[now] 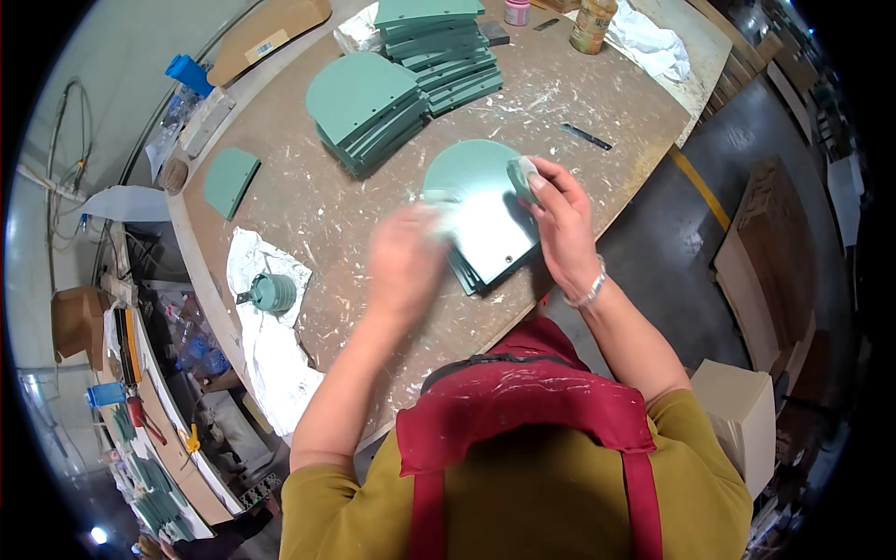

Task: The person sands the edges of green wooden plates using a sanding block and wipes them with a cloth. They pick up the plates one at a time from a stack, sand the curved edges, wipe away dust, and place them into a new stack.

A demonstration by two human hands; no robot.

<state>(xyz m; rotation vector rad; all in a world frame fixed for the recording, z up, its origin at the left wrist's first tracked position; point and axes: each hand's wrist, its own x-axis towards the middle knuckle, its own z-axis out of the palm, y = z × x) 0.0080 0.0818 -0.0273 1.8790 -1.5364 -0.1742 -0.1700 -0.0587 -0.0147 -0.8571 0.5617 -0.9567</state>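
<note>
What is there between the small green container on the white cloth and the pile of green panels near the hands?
The head view shows the blurred left hand between them, with scuffed brown tabletop beside it.

They wore a mustard short-sleeved shirt (551, 523), white-smeared crimson apron (509, 397) with matching straps (642, 499), and silvery bracelet (592, 292).

The left grip (403, 254) is blurred, its contents unclear; the view's upper edge cuts off the rear green stack (439, 49) and brownish jar (590, 28).
</note>
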